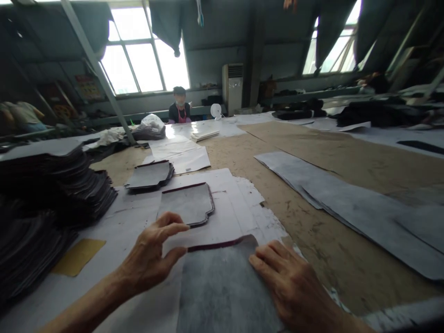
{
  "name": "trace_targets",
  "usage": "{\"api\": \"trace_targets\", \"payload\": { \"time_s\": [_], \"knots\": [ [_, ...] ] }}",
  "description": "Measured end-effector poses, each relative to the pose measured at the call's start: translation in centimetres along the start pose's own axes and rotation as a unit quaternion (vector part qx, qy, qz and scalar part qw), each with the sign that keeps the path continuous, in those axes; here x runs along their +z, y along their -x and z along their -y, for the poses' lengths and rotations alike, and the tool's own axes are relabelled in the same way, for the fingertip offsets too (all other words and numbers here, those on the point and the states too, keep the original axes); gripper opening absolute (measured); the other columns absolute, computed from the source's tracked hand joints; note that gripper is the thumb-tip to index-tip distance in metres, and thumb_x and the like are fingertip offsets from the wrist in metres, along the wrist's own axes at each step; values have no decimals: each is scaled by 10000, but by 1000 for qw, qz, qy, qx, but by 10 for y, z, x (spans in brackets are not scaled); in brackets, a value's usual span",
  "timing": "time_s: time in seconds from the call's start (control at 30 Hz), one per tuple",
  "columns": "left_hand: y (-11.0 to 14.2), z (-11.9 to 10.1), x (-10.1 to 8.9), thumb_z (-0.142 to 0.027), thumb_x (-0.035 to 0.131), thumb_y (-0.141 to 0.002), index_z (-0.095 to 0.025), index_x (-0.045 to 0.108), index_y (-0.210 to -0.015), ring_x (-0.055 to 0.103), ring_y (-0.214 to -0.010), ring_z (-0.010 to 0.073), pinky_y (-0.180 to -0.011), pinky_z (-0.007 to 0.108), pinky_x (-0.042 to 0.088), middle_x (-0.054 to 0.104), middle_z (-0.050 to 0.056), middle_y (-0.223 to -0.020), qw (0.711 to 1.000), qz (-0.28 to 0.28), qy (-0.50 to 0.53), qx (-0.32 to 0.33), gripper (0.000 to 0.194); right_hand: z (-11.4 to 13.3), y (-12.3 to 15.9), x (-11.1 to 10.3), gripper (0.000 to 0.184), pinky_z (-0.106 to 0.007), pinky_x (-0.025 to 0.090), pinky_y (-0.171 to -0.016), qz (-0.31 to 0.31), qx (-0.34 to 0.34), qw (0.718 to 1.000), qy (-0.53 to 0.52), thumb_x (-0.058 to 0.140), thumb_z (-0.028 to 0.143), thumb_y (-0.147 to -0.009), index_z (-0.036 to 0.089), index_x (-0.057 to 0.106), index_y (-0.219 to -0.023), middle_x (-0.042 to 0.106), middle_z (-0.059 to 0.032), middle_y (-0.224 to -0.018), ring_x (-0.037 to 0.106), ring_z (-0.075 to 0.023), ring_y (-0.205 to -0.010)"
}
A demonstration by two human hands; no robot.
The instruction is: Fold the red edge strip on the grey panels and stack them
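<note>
A grey fabric piece lies before me on white paper, its far edge turned over in a dark red strip. My left hand is beside the strip's left end, thumb and forefinger apart, with the thumb tip at the edge. Along the piece's right side, my right hand has its fingers bent and pressed together on the edge, near a raised far corner. Just beyond my left fingers lies a small stack of notched grey pieces. A similar stack sits farther left.
Tall piles of dark cut pieces stand at the left, near a yellow card. Long grey sheets lie on brown paper at the right. A person is across the table, near a small white fan.
</note>
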State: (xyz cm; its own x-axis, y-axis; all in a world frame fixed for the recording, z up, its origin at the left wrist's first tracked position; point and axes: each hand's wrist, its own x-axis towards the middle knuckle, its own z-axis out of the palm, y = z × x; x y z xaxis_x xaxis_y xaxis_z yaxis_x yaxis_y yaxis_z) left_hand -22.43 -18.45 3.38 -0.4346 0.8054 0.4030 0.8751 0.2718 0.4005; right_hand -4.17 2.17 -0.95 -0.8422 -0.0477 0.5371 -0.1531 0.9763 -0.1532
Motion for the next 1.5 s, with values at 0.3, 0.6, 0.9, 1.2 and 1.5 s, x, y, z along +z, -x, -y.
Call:
{"api": "trace_targets", "payload": {
  "time_s": [0.3, 0.6, 0.9, 1.2, 1.5],
  "knots": [
    [-51, -58, 80, -91, 636, -593, -205, 671, -926, 580, -803, 224, -744, 398, 500, 614, 43, -842, 999, 2, 39, -19, 354, -5, 7, 9, 325, -352, 371, -711, -72, 1, 997, 12, 341, 35, -782, 165, 614, -901, 609, -51, -836, 496, -197, -755],
    [-42, -51, 93, -107, 576, -759, -181, 658, -941, 547, -789, 197, -718, 371, 480, 592, 45, -819, 993, -14, 115, 1, 213, -3, 4, 0, 320, -309, 452, -708, -92, 79, 993, 15, 382, 29, -827, 81, 605, -1050, 595, -93, -843, 500, -184, -795],
    [-44, -47, 102, -74, 564, -790, -175, 641, -947, 530, -750, 176, -670, 312, 486, 584, 46, -823, 994, -36, 84, 56, 202, 0, 3, 3, 375, -365, 479, -689, -72, 68, 991, 89, 355, 11, -791, 28, 605, -1070, 601, -119, -838, 495, -213, -775],
    [-43, -48, 103, -23, 443, -825, -135, 574, -1015, 475, -765, 185, -692, 353, 507, 528, 67, -837, 992, -6, 49, 113, 257, -11, 2, 0, 417, -348, 502, -730, -9, 51, 998, 33, 345, -20, -766, 16, 577, -1111, 595, -118, -886, 492, -216, -818],
    [-39, -51, 102, 13, 323, -844, -95, 498, -1125, 426, -816, 197, -744, 402, 511, 491, 92, -913, 989, 28, 24, 147, 348, -10, -2, 1, 460, -367, 508, -705, 25, 77, 996, 39, 375, -25, -698, 17, 576, -1109, 570, -125, -866, 485, -230, -814]
  ]
}}
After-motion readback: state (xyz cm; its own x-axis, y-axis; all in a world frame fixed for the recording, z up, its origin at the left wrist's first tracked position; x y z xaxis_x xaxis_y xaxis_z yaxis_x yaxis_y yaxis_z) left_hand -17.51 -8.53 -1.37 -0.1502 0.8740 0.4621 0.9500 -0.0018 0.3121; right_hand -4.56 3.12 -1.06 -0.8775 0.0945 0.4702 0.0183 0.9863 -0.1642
